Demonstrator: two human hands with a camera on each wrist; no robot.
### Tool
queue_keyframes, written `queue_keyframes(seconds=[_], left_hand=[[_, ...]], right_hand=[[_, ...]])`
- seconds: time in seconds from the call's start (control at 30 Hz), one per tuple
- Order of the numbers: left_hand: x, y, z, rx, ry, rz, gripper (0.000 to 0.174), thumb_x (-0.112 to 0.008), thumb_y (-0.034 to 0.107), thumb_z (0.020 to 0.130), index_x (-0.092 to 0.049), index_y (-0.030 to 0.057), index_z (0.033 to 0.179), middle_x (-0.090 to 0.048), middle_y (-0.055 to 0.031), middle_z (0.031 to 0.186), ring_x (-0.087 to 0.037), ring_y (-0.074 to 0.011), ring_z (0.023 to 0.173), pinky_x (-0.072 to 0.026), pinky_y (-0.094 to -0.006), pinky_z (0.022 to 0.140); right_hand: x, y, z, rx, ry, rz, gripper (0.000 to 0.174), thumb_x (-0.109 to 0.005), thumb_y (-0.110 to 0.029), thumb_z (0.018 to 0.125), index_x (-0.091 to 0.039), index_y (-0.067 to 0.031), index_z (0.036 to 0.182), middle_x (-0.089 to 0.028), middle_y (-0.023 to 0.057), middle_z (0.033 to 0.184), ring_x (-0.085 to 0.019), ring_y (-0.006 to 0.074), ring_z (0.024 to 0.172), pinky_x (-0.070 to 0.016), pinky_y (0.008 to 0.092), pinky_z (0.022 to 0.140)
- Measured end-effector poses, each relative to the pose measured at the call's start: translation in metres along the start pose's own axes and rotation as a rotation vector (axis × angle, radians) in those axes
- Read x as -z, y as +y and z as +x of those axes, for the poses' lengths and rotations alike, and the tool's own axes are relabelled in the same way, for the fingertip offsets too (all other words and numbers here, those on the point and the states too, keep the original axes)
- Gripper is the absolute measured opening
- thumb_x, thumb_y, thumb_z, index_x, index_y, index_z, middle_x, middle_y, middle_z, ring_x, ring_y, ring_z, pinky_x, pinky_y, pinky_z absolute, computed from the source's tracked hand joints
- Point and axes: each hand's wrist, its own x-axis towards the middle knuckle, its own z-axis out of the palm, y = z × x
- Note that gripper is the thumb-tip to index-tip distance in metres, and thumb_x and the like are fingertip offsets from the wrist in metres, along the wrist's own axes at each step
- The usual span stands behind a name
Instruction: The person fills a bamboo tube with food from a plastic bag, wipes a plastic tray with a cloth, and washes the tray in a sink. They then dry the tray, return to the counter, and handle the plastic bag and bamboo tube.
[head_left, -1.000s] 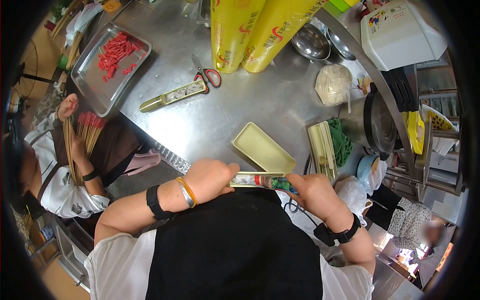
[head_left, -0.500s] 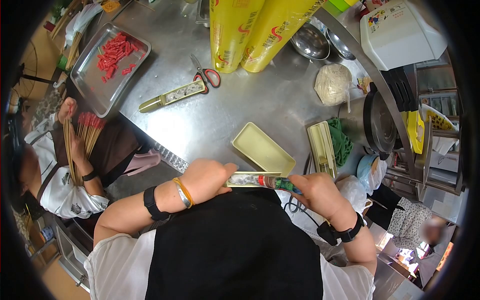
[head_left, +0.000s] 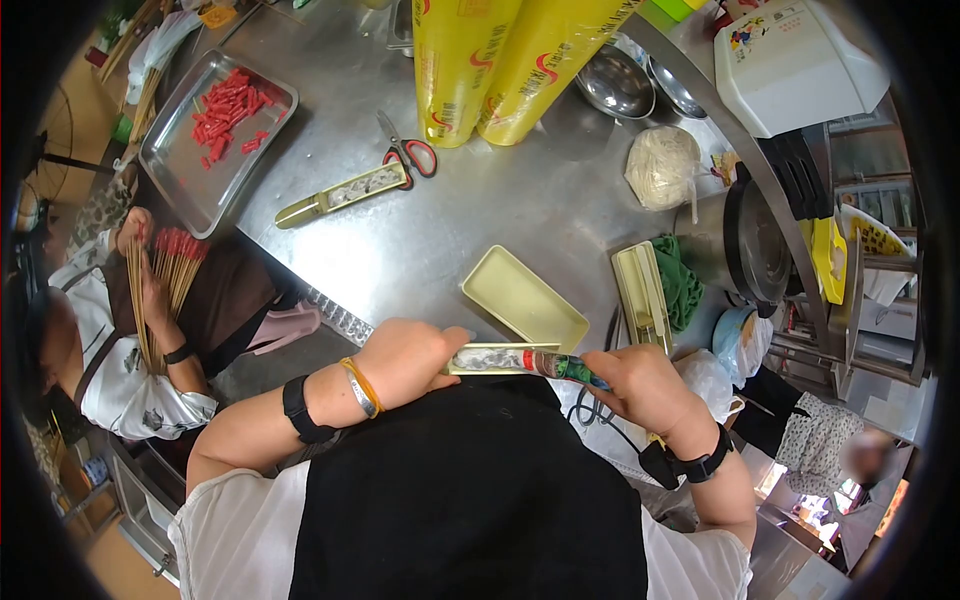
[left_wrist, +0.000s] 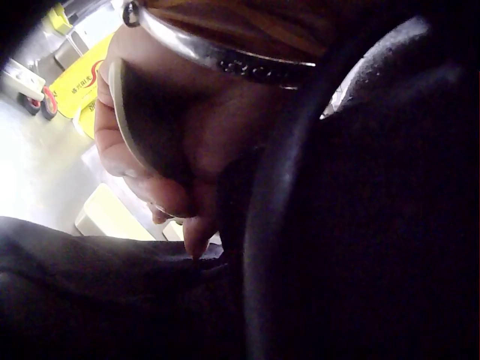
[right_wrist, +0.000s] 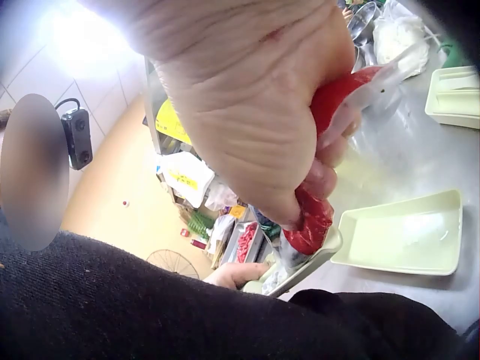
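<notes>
A long narrow pale-green case (head_left: 490,374) is held level in front of the black apron. My left hand (head_left: 405,358) grips its left end; in the left wrist view the fingers (left_wrist: 120,157) curl round the case's rounded end (left_wrist: 154,124). Grey-and-clear film lies inside it. A red-and-green printed plastic wrapper (head_left: 558,366) continues from that film out past the right end, where my right hand (head_left: 640,388) pinches it. Up close in the right wrist view, the red part of the wrapper (right_wrist: 311,225) bunches under the fingers beside the case's end.
Just beyond the hands lies a pale-green tray (head_left: 525,297). Another narrow case (head_left: 640,290) stands right, by a green cloth (head_left: 680,285). Scissors (head_left: 415,157) touch a filled case (head_left: 350,192). At left, a person (head_left: 150,320) holds skewers near a metal tray (head_left: 185,185).
My right hand has shifted slightly right with the printed wrapper, whose red band sits farther right. More grey-and-clear film shows in the case. The left hand and case have drifted slightly left.
</notes>
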Motion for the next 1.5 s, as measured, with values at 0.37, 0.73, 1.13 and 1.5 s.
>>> queue_keyframes(seconds=[0.37,0.73,1.13,1.5], left_hand=[[0.000,0.001,-0.001,-0.006,-0.004,-0.024,0.031,-0.073,0.025,0.078,-0.058,0.0060,0.097,-0.063,-0.0142,0.069,-0.063,-0.0367,0.069,-0.0482,-0.0465,0.059],[-0.003,-0.003,-0.003,-0.004,0.055,-0.045,0.030,-0.074,0.025,0.077,-0.059,0.0076,0.096,-0.063,-0.0136,0.067,-0.063,-0.0361,0.068,-0.0480,-0.0460,0.058],[-0.006,-0.006,-0.005,0.028,0.057,-0.034,0.031,-0.076,0.027,0.075,-0.063,0.0100,0.098,-0.066,-0.0130,0.072,-0.065,-0.0341,0.068,-0.0502,-0.0430,0.060],[-0.004,-0.005,-0.009,0.011,0.064,-0.036,0.031,-0.074,0.026,0.077,-0.058,0.0075,0.097,-0.063,-0.0143,0.067,-0.063,-0.0366,0.067,-0.0481,-0.0463,0.058]], right_hand=[[0.001,-0.008,0.003,-0.174,0.092,-0.045,0.036,-0.076,-0.023,0.078,-0.063,-0.0087,0.108,-0.061,0.0120,0.062,-0.061,0.0324,0.058,-0.0463,0.0401,0.052],[-0.004,0.000,0.003,-0.043,0.164,0.072,0.033,-0.070,-0.013,0.077,-0.064,-0.0095,0.109,-0.064,0.0120,0.070,-0.063,0.0319,0.064,-0.0489,0.0398,0.056],[-0.007,-0.003,-0.001,-0.063,0.187,0.088,0.036,-0.071,-0.006,0.072,-0.065,-0.0080,0.107,-0.062,0.0131,0.069,-0.062,0.0323,0.062,-0.0480,0.0400,0.055],[-0.007,0.001,-0.008,-0.071,0.235,0.092,0.032,-0.072,-0.008,0.070,-0.066,-0.0093,0.102,-0.063,0.0116,0.069,-0.062,0.0323,0.061,-0.0482,0.0407,0.055]])
